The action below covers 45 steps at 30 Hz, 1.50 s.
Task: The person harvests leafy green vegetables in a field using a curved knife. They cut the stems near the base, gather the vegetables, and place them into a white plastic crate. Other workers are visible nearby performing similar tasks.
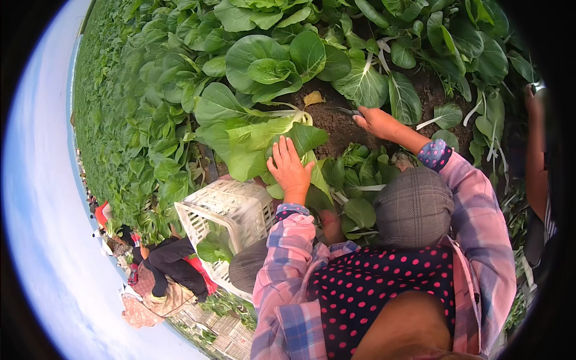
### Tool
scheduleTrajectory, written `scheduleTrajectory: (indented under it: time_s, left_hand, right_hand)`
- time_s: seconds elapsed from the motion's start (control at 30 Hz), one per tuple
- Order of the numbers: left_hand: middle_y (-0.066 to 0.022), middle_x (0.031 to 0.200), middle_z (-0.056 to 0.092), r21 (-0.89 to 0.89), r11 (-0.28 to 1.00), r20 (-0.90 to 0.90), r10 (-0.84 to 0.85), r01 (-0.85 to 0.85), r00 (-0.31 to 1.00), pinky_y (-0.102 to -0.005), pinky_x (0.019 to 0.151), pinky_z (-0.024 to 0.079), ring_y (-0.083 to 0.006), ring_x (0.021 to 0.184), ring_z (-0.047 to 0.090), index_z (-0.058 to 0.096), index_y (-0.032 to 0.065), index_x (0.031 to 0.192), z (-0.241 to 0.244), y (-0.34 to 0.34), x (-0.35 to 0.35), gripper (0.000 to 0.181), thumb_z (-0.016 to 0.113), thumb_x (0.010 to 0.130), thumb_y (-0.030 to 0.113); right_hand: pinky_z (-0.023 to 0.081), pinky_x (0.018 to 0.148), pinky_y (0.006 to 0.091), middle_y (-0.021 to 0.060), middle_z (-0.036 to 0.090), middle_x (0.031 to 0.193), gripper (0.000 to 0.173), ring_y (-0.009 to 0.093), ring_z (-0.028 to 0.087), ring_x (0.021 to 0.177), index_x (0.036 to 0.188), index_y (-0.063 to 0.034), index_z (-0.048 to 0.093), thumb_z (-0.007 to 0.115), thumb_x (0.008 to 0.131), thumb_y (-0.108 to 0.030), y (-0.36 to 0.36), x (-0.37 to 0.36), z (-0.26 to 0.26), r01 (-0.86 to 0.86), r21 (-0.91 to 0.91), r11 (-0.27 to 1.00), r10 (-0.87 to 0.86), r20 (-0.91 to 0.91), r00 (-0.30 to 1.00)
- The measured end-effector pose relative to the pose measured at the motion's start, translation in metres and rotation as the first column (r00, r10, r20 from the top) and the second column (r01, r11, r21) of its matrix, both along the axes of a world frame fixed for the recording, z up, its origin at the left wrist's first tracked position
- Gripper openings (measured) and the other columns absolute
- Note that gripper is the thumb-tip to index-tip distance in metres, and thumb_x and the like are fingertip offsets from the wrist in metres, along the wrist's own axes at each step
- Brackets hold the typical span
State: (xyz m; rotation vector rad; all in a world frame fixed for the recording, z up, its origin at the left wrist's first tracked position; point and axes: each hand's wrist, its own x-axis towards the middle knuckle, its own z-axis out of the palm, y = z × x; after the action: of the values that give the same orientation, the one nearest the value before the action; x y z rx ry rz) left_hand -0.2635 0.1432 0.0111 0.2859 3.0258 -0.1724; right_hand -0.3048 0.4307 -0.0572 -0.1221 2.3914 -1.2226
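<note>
My left hand (pixel 291 168) lies flat across the leaves of a bok choy plant (pixel 252 130), thumb apart from the fingers. That plant leans over to the left, its pale stem base (pixel 303 117) facing the bare soil (pixel 339 128). In my right hand (pixel 378 122) is a small knife (pixel 345 110), its dark blade low over the soil and pointing left towards the stem base; most of its handle is hidden in my fingers. A yellow leaf (pixel 313 98) rests on the soil just above the stem base.
A white plastic crate (pixel 229 211) holding some greens stands left of my knee. Dense bok choy rows (pixel 148 90) spread ahead and left. Loose leaves (pixel 445 116) lie on the right. Other people (pixel 166 265) crouch at left; another person's arm (pixel 537 157) shows at far right.
</note>
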Motion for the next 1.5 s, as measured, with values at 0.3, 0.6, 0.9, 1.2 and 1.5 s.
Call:
scheduleTrajectory:
  time_s: [0.3,0.6,0.9,1.2,1.5]
  left_hand:
    - [-0.0111,0.147,0.035,-0.026,0.999,-0.09,0.04,-0.042,0.995,-0.0426,0.106,0.026,-0.0285,0.135,0.033,0.038,0.0031,0.138,-0.021,-0.028,0.012,0.082,0.077,0.069,0.023]
    - [-0.0165,0.143,0.038,-0.021,0.987,-0.071,0.16,-0.162,0.985,-0.0451,0.108,0.025,-0.0308,0.131,0.035,0.034,-0.0006,0.139,-0.002,-0.013,-0.03,0.106,0.085,0.057,0.042]
    - [-0.0057,0.092,0.066,-0.042,0.984,-0.075,0.17,-0.173,0.983,-0.0389,0.079,0.045,-0.0247,0.091,0.062,0.064,0.0131,0.107,-0.029,-0.049,-0.05,0.05,0.081,0.061,0.024]
    - [-0.0074,0.082,0.069,0.853,0.25,0.331,0.418,-0.457,0.846,-0.0354,0.066,0.053,-0.0226,0.075,0.068,0.067,-0.0001,0.095,0.013,-0.1,0.016,0.026,0.076,0.072,0.009]
    - [-0.0185,0.118,0.059,0.391,-0.491,0.693,-0.4,-0.779,0.6,-0.0408,0.085,0.053,-0.0311,0.097,0.065,0.038,-0.0016,0.137,0.135,-0.043,0.062,0.062,0.066,0.082,0.002]
  right_hand:
    - [0.05,0.076,0.0495,0.0219,0.066,0.09,0.04,0.041,0.063,0.087,0.107,0.0003,0.053,0.043,0.096,-0.037,-0.084,-0.05,-0.018,-0.079,0.166,0.983,0.084,-0.02,0.996]
    - [0.049,0.083,0.0464,0.025,0.065,0.096,0.047,0.04,0.063,0.09,0.101,0.0033,0.062,0.041,0.095,-0.039,-0.14,-0.12,-0.102,-0.215,0.112,0.97,0.186,0.225,0.957]
    - [0.049,0.078,0.0456,0.0235,0.066,0.088,0.054,0.038,0.064,0.084,0.094,0.006,0.064,0.038,0.097,-0.041,-0.137,-0.106,-0.114,-0.192,0.071,0.979,0.142,0.438,0.888]
    - [0.045,0.06,0.0326,0.005,0.058,0.073,0.048,0.016,0.052,0.063,0.102,0.0,0.06,0.055,0.092,-0.047,-0.072,0.066,-0.097,0.007,-0.184,0.983,0.044,0.274,0.961]
    - [0.044,0.082,0.0265,0.0059,0.054,0.124,0.083,0.011,0.05,0.091,0.129,-0.0054,0.046,0.08,0.068,-0.049,-0.016,0.002,0.139,0.085,-0.817,0.57,-0.309,-0.118,0.944]
